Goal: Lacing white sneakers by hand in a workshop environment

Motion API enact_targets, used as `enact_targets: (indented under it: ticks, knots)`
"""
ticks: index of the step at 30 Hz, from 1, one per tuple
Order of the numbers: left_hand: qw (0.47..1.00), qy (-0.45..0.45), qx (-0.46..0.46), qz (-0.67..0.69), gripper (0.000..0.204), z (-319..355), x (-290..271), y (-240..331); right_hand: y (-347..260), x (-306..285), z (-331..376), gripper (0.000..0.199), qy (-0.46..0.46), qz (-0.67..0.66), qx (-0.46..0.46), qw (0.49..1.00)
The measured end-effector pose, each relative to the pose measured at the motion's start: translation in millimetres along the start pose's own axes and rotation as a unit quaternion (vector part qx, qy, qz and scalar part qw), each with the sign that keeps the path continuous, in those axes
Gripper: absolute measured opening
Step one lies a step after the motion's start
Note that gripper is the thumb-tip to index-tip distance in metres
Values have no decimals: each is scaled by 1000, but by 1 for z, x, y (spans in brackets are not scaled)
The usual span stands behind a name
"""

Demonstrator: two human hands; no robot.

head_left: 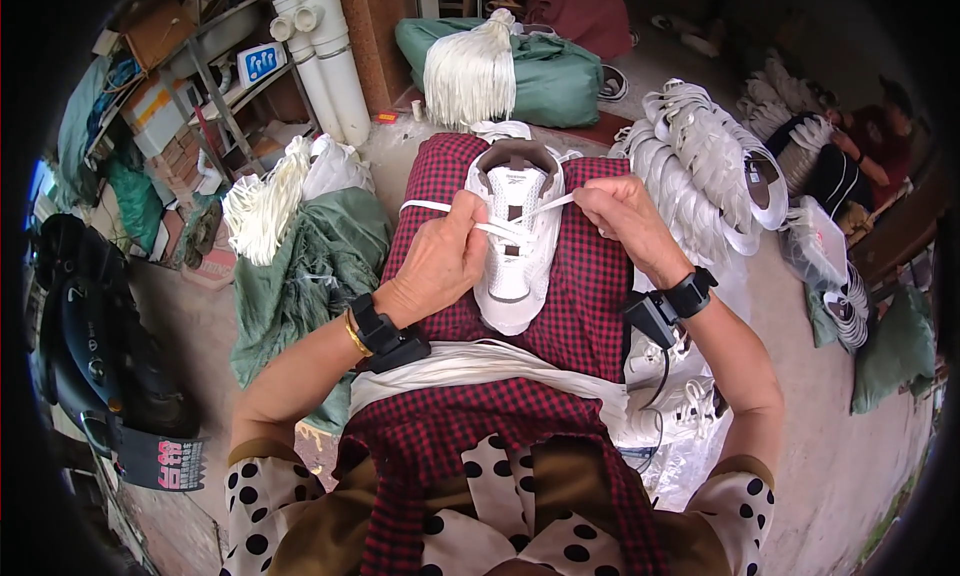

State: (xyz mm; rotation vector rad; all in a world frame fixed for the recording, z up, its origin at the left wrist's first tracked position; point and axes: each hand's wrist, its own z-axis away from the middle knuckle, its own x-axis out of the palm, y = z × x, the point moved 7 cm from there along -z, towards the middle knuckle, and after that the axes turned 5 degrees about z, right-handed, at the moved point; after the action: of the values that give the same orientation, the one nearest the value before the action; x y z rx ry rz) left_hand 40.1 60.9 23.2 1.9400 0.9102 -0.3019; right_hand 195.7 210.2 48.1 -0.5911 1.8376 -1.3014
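A white sneaker [512,311] lies on my lap over a red-and-black checked apron [590,306], toe toward me and the dark-lined opening away. My left hand [440,254] is closed in a pinch on a white shoelace at the sneaker's left side, and a loose length of lace sticks out to the left. On the other side, my right hand [625,221] pinches the lace and holds it taut above the eyelets. The lace crosses the tongue, with its lower part threaded. Across my lap, nearer my waist, rests a bundle of white laces [480,368].
A hank of white laces [470,71] hangs over a green sack [565,86] ahead. More laces [265,201] lie on green cloth [310,266] at left. Stacked white shoe parts [690,161] and sneakers [690,406] are at right. Another person [885,141] sits far right; a scooter [95,326] stands left.
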Motion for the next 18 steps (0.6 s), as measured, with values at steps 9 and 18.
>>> enact_targets:
  ticks: [9,18]
  knots:
    - [997,-47,-41,41,29,-4,3,1,18,-73,-5,33,60,-48,-6,997]
    - [994,23,80,-71,27,-12,-29,3,-52,-6,20,34,89,388,-233,887]
